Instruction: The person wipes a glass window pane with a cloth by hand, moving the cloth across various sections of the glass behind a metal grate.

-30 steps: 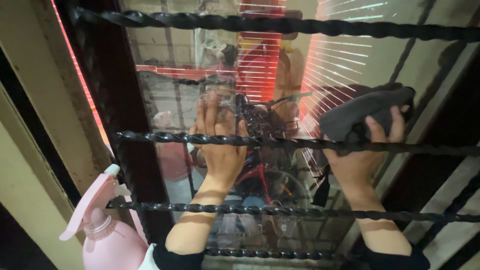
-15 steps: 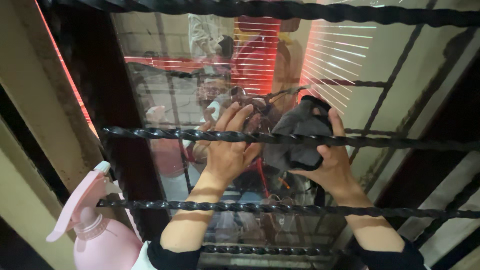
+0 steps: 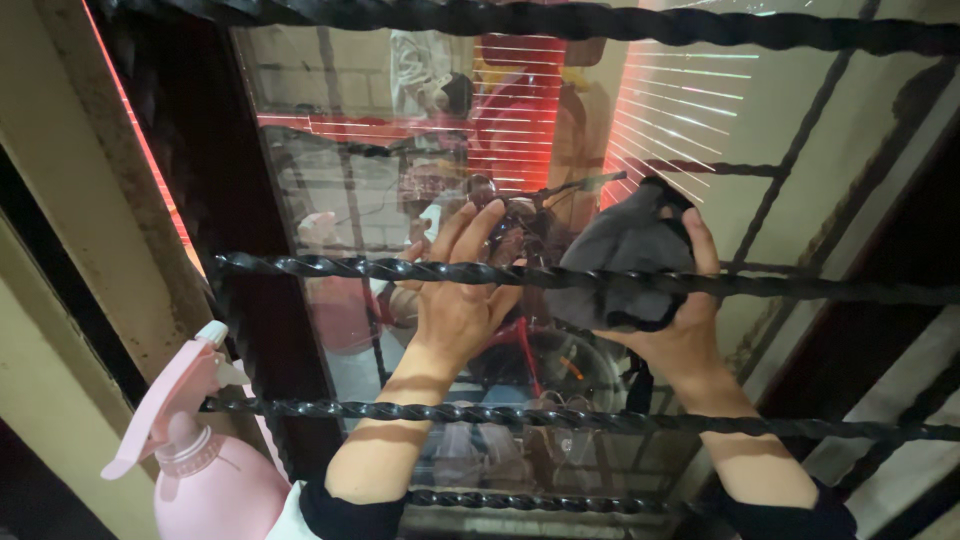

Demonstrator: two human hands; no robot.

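Both my arms reach between twisted black iron bars (image 3: 560, 279) to a window pane (image 3: 350, 170). My left hand (image 3: 455, 300) lies flat on the glass, fingers spread and pointing up, holding nothing. My right hand (image 3: 680, 330) presses a dark grey cloth (image 3: 625, 250) against the pane, just right of the left hand. The glass shows red striped light and reflections of a bicycle and a person.
A pink spray bottle (image 3: 205, 450) stands at the lower left, beside my left forearm. A dark window frame (image 3: 215, 180) and a cream wall (image 3: 70, 200) run up the left side. More bars (image 3: 560, 418) cross lower down and another (image 3: 600, 20) at the top.
My right hand swept the cloth from the right side of the pane leftward toward the middle, then shifted slightly back right. My left hand stayed on the glass, tilting a little.
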